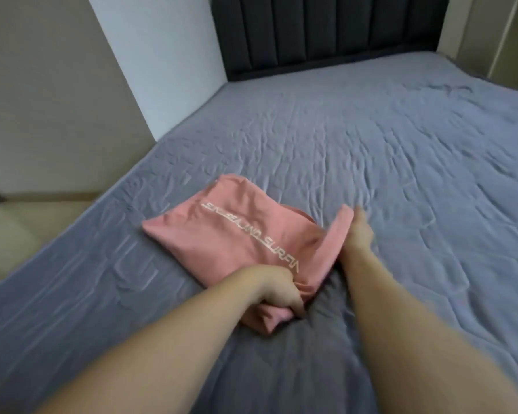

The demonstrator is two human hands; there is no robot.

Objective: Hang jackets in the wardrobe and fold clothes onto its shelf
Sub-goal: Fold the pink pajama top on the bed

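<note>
Pink shirt lies partly folded on the grey bed sheet, near the bed's left edge and close to the person, with a line of pale lettering running diagonally across its upper face. Its near corner is bunched up, and there the left hand grips it, fingers curled down into the cloth with the knuckles uppermost. The right hand is at the shirt's right side, where a flap of the pink fabric stands up from the sheet and lies against the palm side of the hand; the picture is blurred here, so whether the fingers pinch that flap or only touch it I cannot tell. Both bare forearms reach in from the bottom of the view, the left from the lower left, the right from the lower right, and they are well apart at the elbows while the hands come near each other at the shirt. The sheet is creased all over, with darker folds between the two forearms just below the shirt. At the far end of the bed stands a dark padded headboard with upright channels. A white wall runs along the bed's left side, and beside it a beige panel fills the left of the view.
</note>
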